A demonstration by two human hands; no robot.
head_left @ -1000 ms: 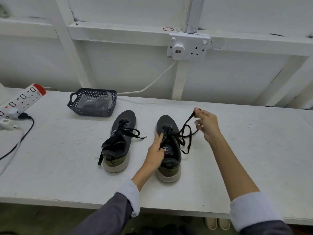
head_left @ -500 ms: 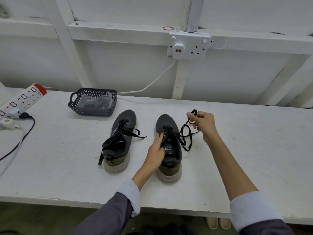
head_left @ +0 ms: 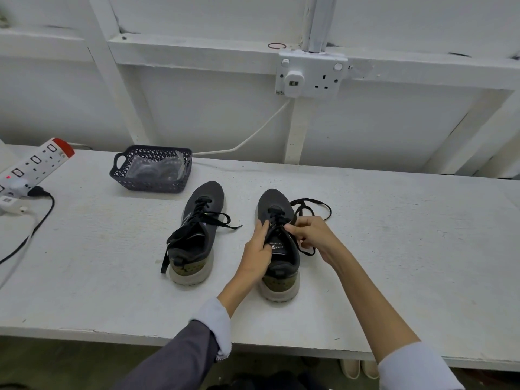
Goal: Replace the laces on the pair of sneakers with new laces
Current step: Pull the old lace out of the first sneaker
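Nearest: two forearms are reaching in over the table point(head_left: 394, 249) edge, sleeves pushed back.

Left hand point(head_left: 257, 256) is bracing the right sneaker point(head_left: 278, 249) at its left collar. Its fingers point(head_left: 263, 229) are lying fairly straight and close together along the upper, tips up by the eyelets, pressing rather than pinching. Not wrapped round anything.

Right hand point(head_left: 315, 235) is sitting over the same sneaker's lacing. Its fingers point(head_left: 292, 228) are curling in narrow, thumb and forefinger tips meeting at the black lace point(head_left: 312, 205) near the top eyelets. Looks like a pinch on the lace; the exact contact is too small to be sure. The loose end of that lace is looping out on the table to the right of the toe and back under the hand.

Both sneakers are standing upright on the table, heels toward the person, toes toward the wall, side by side with a gap between.

Left sneaker point(head_left: 197, 232): untouched, black lace undone, one end trailing down past the heel, the other out to the right on the table.

Count: 2 sneakers, 2 laces (one in each), 2 hands, both on the right sneaker.

Further back: 1 dark mesh basket point(head_left: 121, 175) beyond the left sneaker, holding clear plastic packets; contents unreadable. Far left: 1 white power strip point(head_left: 36, 161) with a black cable plugged in.

On the wall: 1 double socket point(head_left: 309, 77) with a white plug in its left outlet, cord running down-left behind the basket.
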